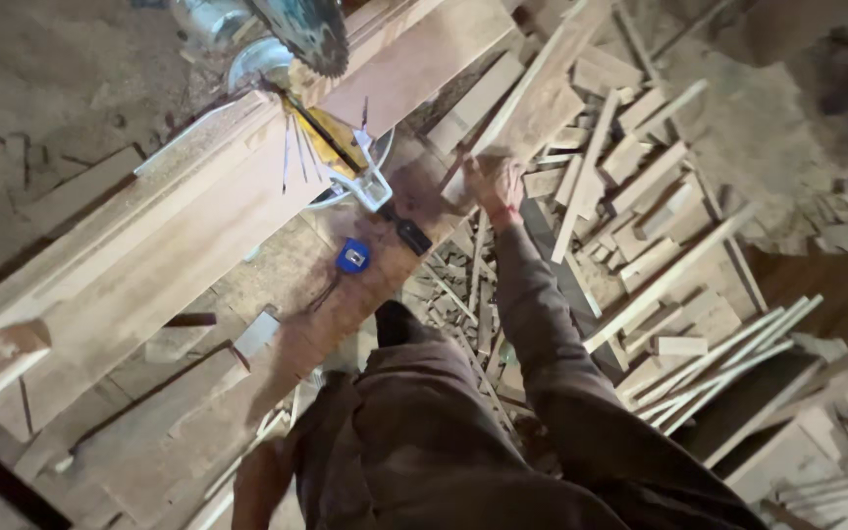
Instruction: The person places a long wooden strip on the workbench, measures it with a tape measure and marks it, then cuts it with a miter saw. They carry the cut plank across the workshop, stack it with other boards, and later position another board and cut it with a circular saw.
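Right hand [496,183] on wood strip [532,88], saw blade [308,31]

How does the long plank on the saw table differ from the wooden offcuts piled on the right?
The long plank is one wide, whole board lying flat along the saw table, under the circular saw blade. The wooden offcuts are many short blocks and thin strips, heaped at crossing angles lower down. The right hand reaches to the offcuts' edge; no hand touches the plank. Both are pale, bare wood.

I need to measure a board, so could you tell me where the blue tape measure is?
The blue tape measure lies mid-frame on the workbench, just below the saw blade.
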`<state>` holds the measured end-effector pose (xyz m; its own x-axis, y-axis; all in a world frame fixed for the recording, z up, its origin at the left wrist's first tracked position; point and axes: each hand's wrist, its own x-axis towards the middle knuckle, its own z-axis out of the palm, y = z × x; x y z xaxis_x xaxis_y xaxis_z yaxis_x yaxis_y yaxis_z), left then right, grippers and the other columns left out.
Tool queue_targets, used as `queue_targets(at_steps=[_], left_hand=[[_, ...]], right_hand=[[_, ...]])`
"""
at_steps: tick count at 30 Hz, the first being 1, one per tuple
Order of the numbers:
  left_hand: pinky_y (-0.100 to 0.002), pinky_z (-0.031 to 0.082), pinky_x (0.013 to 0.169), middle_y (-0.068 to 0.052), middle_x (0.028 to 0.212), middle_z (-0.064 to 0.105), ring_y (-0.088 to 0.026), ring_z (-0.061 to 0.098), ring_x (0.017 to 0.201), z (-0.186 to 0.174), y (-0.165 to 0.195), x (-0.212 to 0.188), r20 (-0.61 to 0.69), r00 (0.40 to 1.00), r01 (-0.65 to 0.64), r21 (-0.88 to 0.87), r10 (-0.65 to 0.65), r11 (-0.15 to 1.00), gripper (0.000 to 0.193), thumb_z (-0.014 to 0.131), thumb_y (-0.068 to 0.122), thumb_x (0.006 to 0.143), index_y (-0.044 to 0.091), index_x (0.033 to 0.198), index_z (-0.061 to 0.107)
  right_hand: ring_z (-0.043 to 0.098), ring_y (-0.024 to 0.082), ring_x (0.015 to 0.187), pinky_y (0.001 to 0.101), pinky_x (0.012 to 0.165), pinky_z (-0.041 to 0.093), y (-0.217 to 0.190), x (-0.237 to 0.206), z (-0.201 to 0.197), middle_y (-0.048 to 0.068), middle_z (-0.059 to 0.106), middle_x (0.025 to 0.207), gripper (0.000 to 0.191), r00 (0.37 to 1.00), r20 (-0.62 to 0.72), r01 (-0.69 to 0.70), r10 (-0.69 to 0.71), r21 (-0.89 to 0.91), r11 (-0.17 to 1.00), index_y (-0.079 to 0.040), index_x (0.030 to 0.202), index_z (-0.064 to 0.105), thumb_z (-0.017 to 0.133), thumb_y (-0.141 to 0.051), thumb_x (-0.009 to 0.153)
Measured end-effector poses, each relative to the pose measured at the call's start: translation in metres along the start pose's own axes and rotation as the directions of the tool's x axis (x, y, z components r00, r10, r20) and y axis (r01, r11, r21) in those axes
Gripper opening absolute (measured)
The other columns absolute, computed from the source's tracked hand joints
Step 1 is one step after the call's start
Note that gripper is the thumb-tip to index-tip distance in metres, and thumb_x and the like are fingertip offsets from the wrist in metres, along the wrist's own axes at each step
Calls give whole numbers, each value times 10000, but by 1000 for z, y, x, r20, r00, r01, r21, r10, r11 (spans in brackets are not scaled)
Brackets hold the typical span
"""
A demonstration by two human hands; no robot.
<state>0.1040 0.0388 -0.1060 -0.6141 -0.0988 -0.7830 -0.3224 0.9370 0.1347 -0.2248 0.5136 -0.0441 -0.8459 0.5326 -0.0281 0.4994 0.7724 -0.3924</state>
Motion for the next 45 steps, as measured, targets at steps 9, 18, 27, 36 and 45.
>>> queue_targets(at_steps=[9,18,27,36,45], left_hand=[[-415,527,968,-193,1162,702,-312,685,1073,-119,244,24,-549,684,-704,-324,481,632,424,651,305,1000,14,1306,615],[-430,572,742,-125,999,745,-312,728,871,-140,338,32,-609,650,-689,-219,455,691,491,775,319,924,98,1334,617],[-458,559,699,-225,1048,708,-400,696,849,-148,247,4,-748,472,-700,5,467,715,438,788,198,894,30,1266,631],[-453,565,723,-227,1038,706,-391,705,887,-197,203,26,-854,460,-732,-209,244,648,407,741,73,897,10,1273,599],[-477,551,797,-223,1037,676,-385,681,909,-218,208,40,-886,429,-678,-184,179,712,423,727,59,908,8,1301,578]], right_hand=[[729,316,660,412,731,631,14,-2,-29,244,754,855,594,840,456,-253,-293,808,532,120,951,746,621,-443,1094],[658,253,1114,400,991,577,14,-62,-38,111,643,1184,343,721,640,-648,-265,759,70,-46,1221,580,650,-274,974],[674,216,1018,349,920,551,30,-14,-9,107,695,1094,426,854,513,-516,-83,857,-11,-36,1273,660,647,-363,999],[615,129,622,262,552,505,-70,19,-5,60,649,760,366,905,405,-369,-131,899,235,7,908,678,752,-351,911],[419,76,559,255,477,321,-105,49,23,-6,492,711,446,910,377,-307,-171,891,334,-54,819,587,759,-411,1022]])
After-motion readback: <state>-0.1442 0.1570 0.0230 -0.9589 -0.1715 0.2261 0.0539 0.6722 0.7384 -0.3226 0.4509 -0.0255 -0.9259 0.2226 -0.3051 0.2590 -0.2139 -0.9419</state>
